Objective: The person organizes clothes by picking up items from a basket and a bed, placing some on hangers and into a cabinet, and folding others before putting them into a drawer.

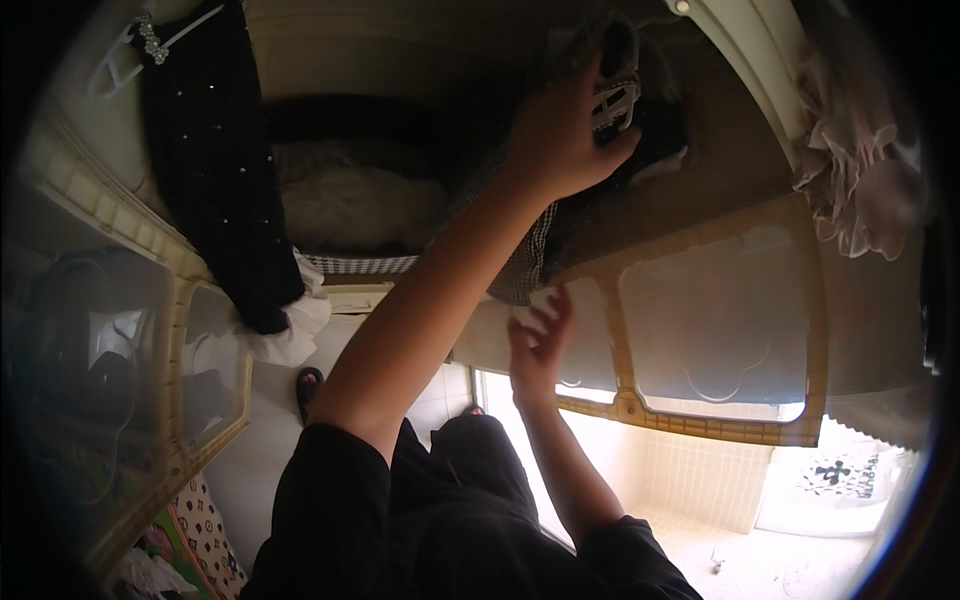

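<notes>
My left hand (565,140) reaches up into a dim cabinet, its fingers closed around a white slotted plastic piece (615,105) whose kind I cannot make out. Dark clothing surrounds that hand, its shape lost in shadow. Below the wrist hangs a small-checked black-and-white cloth (525,265), partly behind my forearm. Lower down, my right hand (540,345) is raised with its fingers apart, holding nothing, just under the hem of the checked cloth. Folded pale fabric (355,190) lies inside the cabinet, left of my left forearm.
A black garment with shiny dots (215,160) hangs from a white hanger (115,65) at left. Yellow-framed cabinet doors (720,320) stand open on both sides. Pale ruffled fabric (855,180) hangs at far right. Patterned items (210,530) lie lower left, beside the tiled floor (270,420).
</notes>
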A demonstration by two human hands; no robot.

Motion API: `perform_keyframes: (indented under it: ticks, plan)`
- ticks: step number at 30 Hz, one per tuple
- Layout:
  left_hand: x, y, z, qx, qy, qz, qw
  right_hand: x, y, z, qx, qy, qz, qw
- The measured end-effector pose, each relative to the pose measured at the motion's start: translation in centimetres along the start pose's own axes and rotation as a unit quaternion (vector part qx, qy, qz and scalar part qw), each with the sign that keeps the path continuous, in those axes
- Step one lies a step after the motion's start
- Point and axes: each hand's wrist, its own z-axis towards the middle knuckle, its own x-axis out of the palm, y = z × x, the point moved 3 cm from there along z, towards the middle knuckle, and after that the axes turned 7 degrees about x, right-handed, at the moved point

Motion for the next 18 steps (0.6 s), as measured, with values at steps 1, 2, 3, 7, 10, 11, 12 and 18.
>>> perform_keyframes:
  ticks: [1,2,3,7,10,11,12,18]
  plan:
    - [-0.7,0.8,-1.1,0.0,0.007,-0.022,1.0,-0.5,1.5,0.2,-0.089,-0.05,-0.077,0.992]
    - [-1.6,1.6,-2.8,0.004,-0.012,0.044,0.999,-0.9,3.2,0.8,-0.182,-0.066,-0.128,0.973]
    - [-2.3,2.4,-4.8,0.008,-0.03,0.109,0.994,-1.6,5.1,1.9,-0.258,-0.089,-0.176,0.946]
    - [-1.3,4.7,-12.1,-0.105,-0.038,0.139,0.984,0.5,11.1,8.1,-0.366,0.036,-0.125,0.921]
    - [1.9,5.9,-15.5,-0.214,-0.048,-0.27,0.938,5.8,12.6,12.4,-0.405,0.138,-0.173,0.887]
    - [2.8,6.0,-16.0,-0.203,-0.037,-0.28,0.938,7.7,12.6,13.5,-0.435,0.141,-0.22,0.862]
    - [3.5,6.0,-16.2,-0.187,0.015,-0.184,0.965,9.2,12.3,14.6,-0.463,0.142,-0.265,0.834]
    - [5.5,6.4,-15.9,-0.128,0.059,-0.095,0.985,7.9,10.5,21.1,-0.46,0.118,-0.443,0.76]
